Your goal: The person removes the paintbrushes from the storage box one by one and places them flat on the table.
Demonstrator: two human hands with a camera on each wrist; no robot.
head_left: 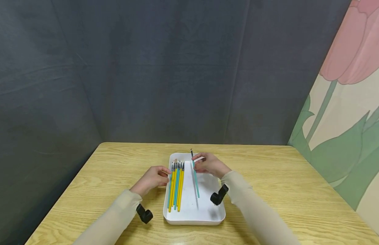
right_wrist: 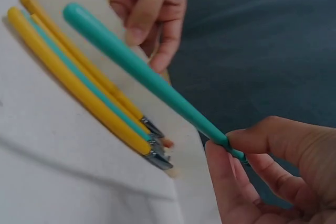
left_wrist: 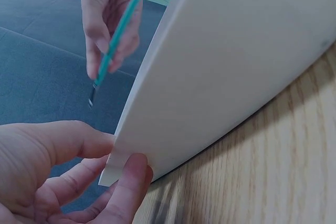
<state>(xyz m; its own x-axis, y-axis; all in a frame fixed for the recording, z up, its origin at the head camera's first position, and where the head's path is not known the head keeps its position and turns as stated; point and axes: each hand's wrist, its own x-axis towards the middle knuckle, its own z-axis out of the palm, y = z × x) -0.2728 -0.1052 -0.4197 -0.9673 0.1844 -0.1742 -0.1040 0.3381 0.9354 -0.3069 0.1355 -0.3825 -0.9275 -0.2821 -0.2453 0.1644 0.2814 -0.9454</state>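
My right hand (head_left: 210,165) pinches a teal paintbrush (head_left: 196,180) near its bristle end, above the white tray (head_left: 204,214). In the right wrist view the brush's teal handle (right_wrist: 142,77) slants up to the left from my fingertips. My left hand (head_left: 152,177) pinches the tray's left rim; the left wrist view has its fingers on both sides of the tray wall (left_wrist: 136,124). Several yellow paintbrushes (head_left: 180,190) and teal paintbrushes (head_left: 176,190) lie side by side along the tray's left part, bristles toward the far end.
The tray stands on a wooden table (head_left: 263,177). A dark curtain (head_left: 177,75) hangs behind the table's far edge. On the right is a wall painted with pink tulips (head_left: 345,51). Each sleeve carries a small black camera mount (head_left: 219,195).
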